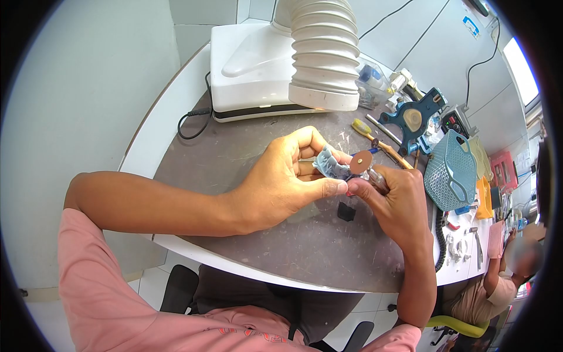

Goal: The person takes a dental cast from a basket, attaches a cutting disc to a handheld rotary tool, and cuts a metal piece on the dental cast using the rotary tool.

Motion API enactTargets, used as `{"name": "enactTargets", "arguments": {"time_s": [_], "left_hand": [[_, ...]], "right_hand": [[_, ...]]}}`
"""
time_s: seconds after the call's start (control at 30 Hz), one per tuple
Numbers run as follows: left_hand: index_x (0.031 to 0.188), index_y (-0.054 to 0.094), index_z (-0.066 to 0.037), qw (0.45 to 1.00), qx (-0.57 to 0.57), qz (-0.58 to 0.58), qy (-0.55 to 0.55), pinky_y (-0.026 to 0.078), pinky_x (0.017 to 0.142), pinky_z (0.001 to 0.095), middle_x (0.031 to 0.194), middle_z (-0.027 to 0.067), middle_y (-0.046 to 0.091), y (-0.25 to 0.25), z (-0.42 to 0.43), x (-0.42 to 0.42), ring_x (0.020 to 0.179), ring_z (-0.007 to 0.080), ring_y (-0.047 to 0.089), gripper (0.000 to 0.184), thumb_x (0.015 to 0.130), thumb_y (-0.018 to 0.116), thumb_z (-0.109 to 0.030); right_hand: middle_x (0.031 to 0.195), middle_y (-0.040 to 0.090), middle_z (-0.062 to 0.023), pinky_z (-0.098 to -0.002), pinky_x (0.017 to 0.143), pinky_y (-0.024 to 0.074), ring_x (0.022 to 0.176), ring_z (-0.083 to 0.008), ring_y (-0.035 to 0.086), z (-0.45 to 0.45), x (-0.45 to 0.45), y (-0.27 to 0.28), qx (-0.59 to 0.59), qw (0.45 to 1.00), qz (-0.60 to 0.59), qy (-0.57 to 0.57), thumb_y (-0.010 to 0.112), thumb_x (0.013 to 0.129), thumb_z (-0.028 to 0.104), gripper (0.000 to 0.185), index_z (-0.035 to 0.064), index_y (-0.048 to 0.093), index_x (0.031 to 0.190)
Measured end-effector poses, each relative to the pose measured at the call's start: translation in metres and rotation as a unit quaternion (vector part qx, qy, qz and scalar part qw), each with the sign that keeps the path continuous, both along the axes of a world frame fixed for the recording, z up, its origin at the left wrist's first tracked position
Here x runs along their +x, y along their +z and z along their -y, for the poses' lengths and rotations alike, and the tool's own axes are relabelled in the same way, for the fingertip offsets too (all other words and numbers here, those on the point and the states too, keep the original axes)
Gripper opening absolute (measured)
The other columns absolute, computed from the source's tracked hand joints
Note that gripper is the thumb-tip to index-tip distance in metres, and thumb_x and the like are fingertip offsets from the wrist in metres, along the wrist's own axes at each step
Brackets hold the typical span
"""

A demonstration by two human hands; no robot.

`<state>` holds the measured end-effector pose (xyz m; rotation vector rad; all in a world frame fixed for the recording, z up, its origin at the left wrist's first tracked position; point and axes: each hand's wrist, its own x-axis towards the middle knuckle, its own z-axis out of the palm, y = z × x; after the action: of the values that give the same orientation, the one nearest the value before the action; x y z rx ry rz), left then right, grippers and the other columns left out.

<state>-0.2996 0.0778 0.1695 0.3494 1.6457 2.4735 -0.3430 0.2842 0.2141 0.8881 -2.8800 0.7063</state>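
Note:
Above the middle of the desk, my left hand point(281, 176) pinches a small grey-blue dental cast point(329, 163) between its thumb and fingers. My right hand point(390, 193) is wrapped round a metal rotary handpiece point(378, 180). A flat brown disc point(360, 161) is mounted at the tip of this tool, right beside the cast; I cannot tell whether they touch. Both thumbs come close together under the cast. Below the hands a small black square piece point(346, 212) lies on the grey desk top point(258, 258).
A white ribbed suction hose point(324, 53) hangs over the desk from a white unit point(252, 70). To the right are a yellow-headed brush point(362, 127), a dark blue articulator point(414, 117) and a blue basket point(450, 173). Another person point(489, 290) sits farther right.

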Motion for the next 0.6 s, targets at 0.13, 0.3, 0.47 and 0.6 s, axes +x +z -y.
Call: {"name": "enactTargets", "arguments": {"time_s": [0.13, 0.3, 0.47, 0.6], "left_hand": [[0.105, 0.048, -0.003, 1.0, 0.003, -0.003, 0.003, 0.056, 0.089, 0.0259, 0.119, 0.0127, 0.06, -0.0011, -0.0004, -0.0001, 0.107, 0.0145, 0.062, 0.033, 0.085, 0.075, -0.003], [0.105, 0.048, -0.004, 1.0, 0.008, -0.004, 0.002, 0.055, 0.089, 0.0258, 0.118, 0.0124, 0.06, 0.0015, -0.0005, 0.0004, 0.107, 0.0139, 0.062, 0.033, 0.085, 0.075, -0.003], [0.104, 0.048, -0.004, 1.0, -0.008, 0.008, -0.004, 0.053, 0.093, 0.028, 0.119, 0.0131, 0.061, 0.0015, 0.0008, 0.0003, 0.107, 0.0137, 0.062, 0.032, 0.086, 0.074, -0.004], [0.105, 0.048, -0.004, 1.0, 0.007, -0.007, -0.001, 0.054, 0.092, 0.0275, 0.12, 0.0133, 0.06, -0.0009, -0.0003, -0.0003, 0.107, 0.0136, 0.062, 0.033, 0.086, 0.074, -0.004]], "right_hand": [[0.046, 0.046, -0.0111, -0.0376, 0.045, 0.0332, 0.041, -0.023, 0.038, 0.0, -0.0002, 0.0004, 0.009, 1.0, 0.004, -0.002, 0.076, 0.081, 0.047, 0.055, -0.0002, 0.058, 0.059], [0.047, 0.046, -0.0111, -0.0377, 0.045, 0.0332, 0.041, -0.0231, 0.038, -0.0002, -0.0005, -0.0011, 0.002, 1.0, 0.007, -0.002, 0.076, 0.081, 0.047, 0.055, -0.0005, 0.059, 0.06], [0.047, 0.046, -0.0108, -0.0374, 0.046, 0.0331, 0.042, -0.0229, 0.038, -0.0006, -0.0004, -0.0003, 0.009, 1.0, 0.014, -0.009, 0.076, 0.081, 0.048, 0.056, 0.0, 0.058, 0.059], [0.047, 0.046, -0.0107, -0.0375, 0.046, 0.0327, 0.042, -0.023, 0.038, -0.0001, -0.0002, 0.001, 0.013, 1.0, 0.015, -0.01, 0.076, 0.081, 0.048, 0.056, 0.0002, 0.057, 0.059]]}}
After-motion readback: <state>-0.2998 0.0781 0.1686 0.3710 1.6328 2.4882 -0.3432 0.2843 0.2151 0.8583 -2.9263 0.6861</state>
